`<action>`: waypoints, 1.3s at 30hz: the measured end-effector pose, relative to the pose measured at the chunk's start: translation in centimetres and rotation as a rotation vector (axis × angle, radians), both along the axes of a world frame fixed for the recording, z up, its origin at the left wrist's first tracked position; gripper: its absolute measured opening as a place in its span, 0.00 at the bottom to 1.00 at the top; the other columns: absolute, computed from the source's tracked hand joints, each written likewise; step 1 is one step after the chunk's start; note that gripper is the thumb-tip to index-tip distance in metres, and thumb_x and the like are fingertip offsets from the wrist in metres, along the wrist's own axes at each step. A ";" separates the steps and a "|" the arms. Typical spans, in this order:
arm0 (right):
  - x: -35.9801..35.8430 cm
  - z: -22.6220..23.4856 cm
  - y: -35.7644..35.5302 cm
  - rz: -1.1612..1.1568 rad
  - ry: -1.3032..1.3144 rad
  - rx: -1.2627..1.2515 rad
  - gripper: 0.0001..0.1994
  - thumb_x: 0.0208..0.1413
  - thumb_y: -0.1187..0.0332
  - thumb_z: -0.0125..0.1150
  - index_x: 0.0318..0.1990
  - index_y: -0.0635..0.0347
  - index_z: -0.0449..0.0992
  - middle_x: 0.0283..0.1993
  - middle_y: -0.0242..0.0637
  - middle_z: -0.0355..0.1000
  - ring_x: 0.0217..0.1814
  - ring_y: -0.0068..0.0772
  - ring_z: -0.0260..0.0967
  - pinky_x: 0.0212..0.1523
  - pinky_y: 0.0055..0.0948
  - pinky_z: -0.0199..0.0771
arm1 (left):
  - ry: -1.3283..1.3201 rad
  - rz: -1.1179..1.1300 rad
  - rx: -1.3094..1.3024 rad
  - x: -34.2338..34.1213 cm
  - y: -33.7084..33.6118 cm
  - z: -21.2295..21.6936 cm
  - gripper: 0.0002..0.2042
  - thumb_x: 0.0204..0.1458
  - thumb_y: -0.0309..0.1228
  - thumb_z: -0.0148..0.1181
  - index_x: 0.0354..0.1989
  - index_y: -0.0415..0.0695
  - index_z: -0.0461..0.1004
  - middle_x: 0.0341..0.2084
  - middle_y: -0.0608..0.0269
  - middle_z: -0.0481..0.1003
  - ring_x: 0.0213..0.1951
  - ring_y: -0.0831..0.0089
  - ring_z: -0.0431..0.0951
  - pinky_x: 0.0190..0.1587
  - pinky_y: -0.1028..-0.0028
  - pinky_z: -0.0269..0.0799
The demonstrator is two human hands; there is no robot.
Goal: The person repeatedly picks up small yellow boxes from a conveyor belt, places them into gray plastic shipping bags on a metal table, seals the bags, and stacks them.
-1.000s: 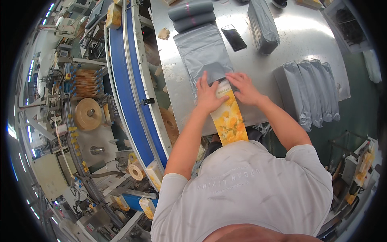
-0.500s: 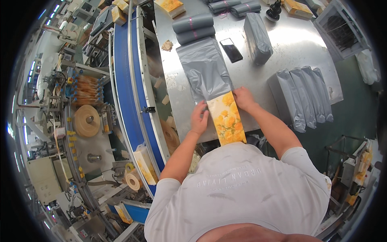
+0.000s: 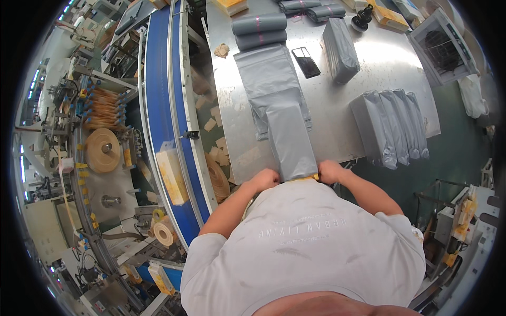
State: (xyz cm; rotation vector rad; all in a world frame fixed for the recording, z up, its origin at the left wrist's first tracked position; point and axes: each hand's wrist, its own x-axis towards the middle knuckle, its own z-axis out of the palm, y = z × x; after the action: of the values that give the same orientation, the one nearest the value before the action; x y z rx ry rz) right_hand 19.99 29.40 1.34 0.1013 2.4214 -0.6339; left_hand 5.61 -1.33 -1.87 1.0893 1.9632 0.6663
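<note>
A grey plastic bag [image 3: 291, 139] is drawn over a yellow floral pack [image 3: 310, 177]; only a thin strip of the pack shows at the bag's near end, against my shirt. My left hand [image 3: 268, 179] is closed at the near left corner of the bag. Closed likewise, my right hand [image 3: 330, 171] grips the near right corner. Both hands are at the table's near edge, close to my body. Beyond the covered pack, flat grey bags [image 3: 266, 68] lie on the metal table [image 3: 232, 100], partly under its far end.
Rolled grey bags [image 3: 261, 32], a phone [image 3: 305, 62] and an upright grey package [image 3: 340, 51] occupy the far side. Several filled grey packages [image 3: 387, 126] stand at the table's right. To the left runs a blue conveyor [image 3: 158, 79] carrying a floral pack [image 3: 172, 178].
The grey bag has come toward me over the floral pack, which was mostly uncovered. Both hands moved nearer my body and closed. A pack on the conveyor moved farther away.
</note>
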 end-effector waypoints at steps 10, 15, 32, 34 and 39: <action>-6.9 8.0 -3.3 0.287 -0.021 0.147 0.09 0.55 0.63 0.64 0.38 0.55 0.85 0.39 0.47 0.83 0.46 0.57 0.80 0.48 0.54 0.80 | 0.054 0.467 -0.120 -3.9 2.1 6.1 0.16 0.56 0.40 0.66 0.38 0.37 0.81 0.37 0.42 0.81 0.41 0.50 0.82 0.46 0.56 0.77; -10.2 4.4 -8.9 0.081 0.344 -0.049 0.14 0.58 0.64 0.65 0.50 0.55 0.82 0.44 0.46 0.83 0.49 0.56 0.80 0.51 0.50 0.80 | 0.097 0.794 -0.003 -1.5 0.6 0.3 0.16 0.56 0.40 0.69 0.37 0.35 0.80 0.31 0.43 0.82 0.35 0.50 0.83 0.42 0.59 0.77; -0.7 1.4 -8.6 0.114 0.698 -0.190 0.05 0.55 0.69 0.67 0.37 0.56 0.78 0.35 0.39 0.72 0.37 0.49 0.76 0.35 0.47 0.76 | -0.237 0.584 0.222 0.3 -2.7 0.7 0.08 0.61 0.26 0.62 0.42 0.34 0.83 0.34 0.53 0.86 0.36 0.65 0.86 0.42 0.68 0.80; 5.2 0.6 -5.8 -0.105 0.627 -0.201 0.05 0.55 0.70 0.70 0.37 0.56 0.80 0.34 0.39 0.74 0.37 0.50 0.75 0.36 0.46 0.76 | -0.304 0.503 0.151 0.0 -2.3 1.1 0.11 0.61 0.27 0.63 0.47 0.35 0.82 0.34 0.55 0.86 0.38 0.66 0.87 0.44 0.68 0.81; 3.6 1.9 -6.9 -0.298 0.618 -0.173 0.04 0.55 0.71 0.71 0.36 0.57 0.80 0.32 0.41 0.74 0.37 0.50 0.75 0.39 0.44 0.77 | -0.325 0.494 0.254 0.3 3.9 0.6 0.35 0.57 0.32 0.72 0.70 0.37 0.61 0.54 0.47 0.80 0.57 0.58 0.81 0.60 0.63 0.75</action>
State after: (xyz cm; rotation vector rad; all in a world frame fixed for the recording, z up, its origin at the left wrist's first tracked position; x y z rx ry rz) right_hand 23.62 22.54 3.29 0.2244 2.9515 -1.1449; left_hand 5.96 2.58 -1.30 0.5774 1.8985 1.3000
